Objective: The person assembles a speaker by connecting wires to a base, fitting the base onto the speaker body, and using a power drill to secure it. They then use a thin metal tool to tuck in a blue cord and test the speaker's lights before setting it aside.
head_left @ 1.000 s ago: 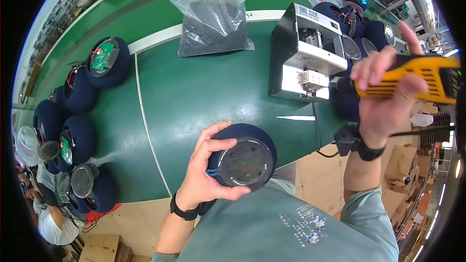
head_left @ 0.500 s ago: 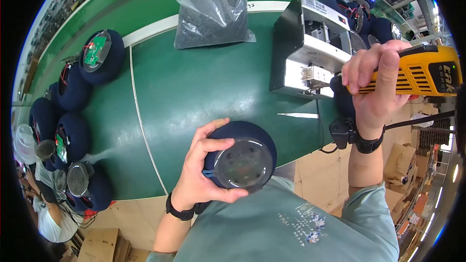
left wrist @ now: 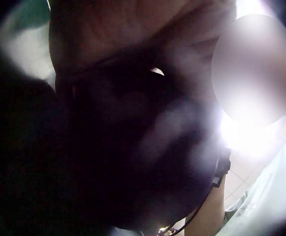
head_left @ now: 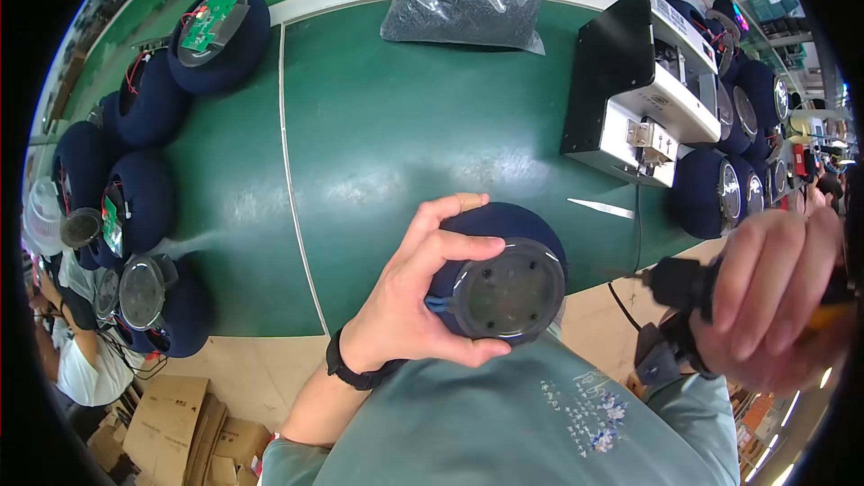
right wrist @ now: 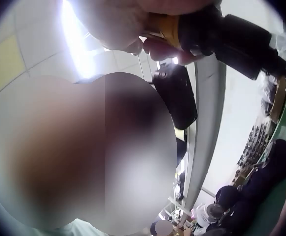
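My left hand (head_left: pixel 405 297) holds a round navy fabric-covered speaker-like unit (head_left: pixel 517 218) near my body, fingers and thumb spread around its side. Its clear round base plate (head_left: pixel 508 288) faces up, with several dark holes around it and a blue cord loop at its left edge. In the left wrist view the unit is a dark shape (left wrist: pixel 133 152). To the right, my right hand (head_left: pixel 774 297) grips a yellow and black electric screwdriver (head_left: pixel 679 283), its tip pointing left at the unit, some way apart from it. The right wrist view shows the screwdriver's black nose (right wrist: pixel 244 45).
A black and silver screw-feeder-like machine (head_left: pixel 616 81) stands at the right of the green table (head_left: pixel 405 126). Behind lies a clear bag of small dark parts (head_left: pixel 468 0). More navy units line the left (head_left: pixel 148 198) and right (head_left: pixel 700 189). A white strip (head_left: pixel 601 208) lies near the machine's cable.
The screwdriver in my right hand went to the machine's front, then came away from it, down and toward my body. The left hand keeps its hold on the unit. The head view has shifted.
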Motion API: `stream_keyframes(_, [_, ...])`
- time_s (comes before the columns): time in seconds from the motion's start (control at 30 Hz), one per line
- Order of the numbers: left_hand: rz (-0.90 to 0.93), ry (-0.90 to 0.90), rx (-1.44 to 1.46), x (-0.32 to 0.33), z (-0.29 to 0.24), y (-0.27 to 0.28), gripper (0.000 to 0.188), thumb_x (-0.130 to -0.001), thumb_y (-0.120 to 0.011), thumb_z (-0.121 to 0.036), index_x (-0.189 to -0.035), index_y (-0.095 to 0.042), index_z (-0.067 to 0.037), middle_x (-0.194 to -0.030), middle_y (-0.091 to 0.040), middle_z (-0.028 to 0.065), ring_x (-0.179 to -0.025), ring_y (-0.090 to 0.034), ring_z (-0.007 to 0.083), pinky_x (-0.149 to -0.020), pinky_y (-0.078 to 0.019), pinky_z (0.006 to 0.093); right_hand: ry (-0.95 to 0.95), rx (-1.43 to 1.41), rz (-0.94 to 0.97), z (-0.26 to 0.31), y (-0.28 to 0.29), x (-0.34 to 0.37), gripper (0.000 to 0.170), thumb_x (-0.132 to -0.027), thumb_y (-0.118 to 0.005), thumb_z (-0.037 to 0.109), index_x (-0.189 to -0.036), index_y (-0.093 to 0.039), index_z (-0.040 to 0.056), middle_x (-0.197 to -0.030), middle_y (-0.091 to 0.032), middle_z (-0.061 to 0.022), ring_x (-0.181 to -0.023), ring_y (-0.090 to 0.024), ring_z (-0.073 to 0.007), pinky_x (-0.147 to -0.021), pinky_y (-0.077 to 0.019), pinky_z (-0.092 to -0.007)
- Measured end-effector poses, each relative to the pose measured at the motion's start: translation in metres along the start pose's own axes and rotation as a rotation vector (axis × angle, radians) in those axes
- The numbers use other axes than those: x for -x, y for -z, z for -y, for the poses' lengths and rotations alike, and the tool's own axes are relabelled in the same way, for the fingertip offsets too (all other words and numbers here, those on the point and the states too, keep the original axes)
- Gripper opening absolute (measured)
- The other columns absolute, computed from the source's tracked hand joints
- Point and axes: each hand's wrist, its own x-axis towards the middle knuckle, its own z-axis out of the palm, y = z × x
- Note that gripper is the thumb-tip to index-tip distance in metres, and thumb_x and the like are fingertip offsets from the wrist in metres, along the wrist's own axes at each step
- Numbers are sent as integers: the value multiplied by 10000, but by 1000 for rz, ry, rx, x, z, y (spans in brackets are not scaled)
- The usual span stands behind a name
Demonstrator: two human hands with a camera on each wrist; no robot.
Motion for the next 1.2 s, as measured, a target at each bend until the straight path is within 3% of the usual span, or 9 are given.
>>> stream_keyframes(0.1, [5,-17,5,-1,0,0,925,-546,-1075,-220,-1378,-687,-114,-1562,-539,257,-1518,-507,440,-1194,-485,566,10,57,115,-7,-7,-2,167,-916,-831,31,-962,-672,9,-834,-692,-109,-667,-719,-281,-636,-649,-435])
stream_keyframes(0.13, [5,-19,8,-1,0,0,920,-551,-1074,-222,-1377,-685,-114,-1560,-541,256,-1519,-504,439,-1195,-482,566,-79,43,-50,-3,-25,3,179,-891,-828,-15,-907,-653,21,-848,-700,-114,-672,-719,-283,-648,-653,-439])
stream_keyframes(0.27, [-4,-38,15,0,2,-1,910,-563,-1072,-229,-1376,-680,-108,-1555,-543,251,-1517,-500,437,-1201,-471,564,-110,47,4,-1,-24,-7,185,-886,-817,-45,-876,-648,28,-874,-719,-119,-682,-732,-300,-655,-654,-454])
stream_keyframes(0.37, [-8,-42,6,0,1,0,904,-571,-1070,-223,-1378,-677,-108,-1541,-558,234,-1521,-493,438,-1202,-467,564,-127,87,253,-6,-15,-12,248,-879,-838,-36,-1007,-636,32,-869,-719,-122,-686,-739,-313,-659,-656,-481])
stream_keyframes(0.43, [-2,-45,6,-1,1,0,903,-574,-1068,-217,-1380,-675,-109,-1532,-570,221,-1526,-488,437,-1199,-468,564,89,-50,55,-24,-34,-9,449,-859,-871,-19,-1196,-586,64,-898,-726,-128,-692,-743,-324,-653,-649,-501])
stream_keyframes(0.57, [26,-59,-29,0,4,2,1006,-538,-1102,-267,-1425,-638,-164,-1589,-505,282,-1500,-520,457,-1198,-457,564,22,1,-65,-36,-55,2,602,-859,-905,37,-1318,-524,118,-932,-729,-120,-680,-734,-323,-638,-633,-512])
stream_keyframes(0.63, [21,-62,-12,-1,3,1,991,-547,-1098,-258,-1419,-638,-161,-1587,-509,276,-1502,-515,453,-1197,-459,562,386,111,-76,-64,-59,-1,574,-1045,-814,406,-1367,-460,89,-746,-681,-44,-559,-684,-144,-533,-620,-311])
stream_keyframes(0.67, [23,-62,7,-1,3,1,976,-555,-1094,-249,-1414,-638,-158,-1584,-512,270,-1503,-510,450,-1195,-460,560,376,155,-104,-61,-63,1,601,-1022,-820,471,-1301,-427,112,-758,-702,-52,-525,-677,-163,-494,-606,-317])
stream_keyframes(1.2, [29,-67,-56,0,-2,1,954,-564,-1074,-207,-1409,-637,-140,-1589,-524,242,-1489,-516,424,-1190,-472,549,344,-51,54,-74,-48,-11,451,-1091,-756,376,-1283,-444,114,-749,-657,-12,-547,-659,-140,-543,-590,-317])
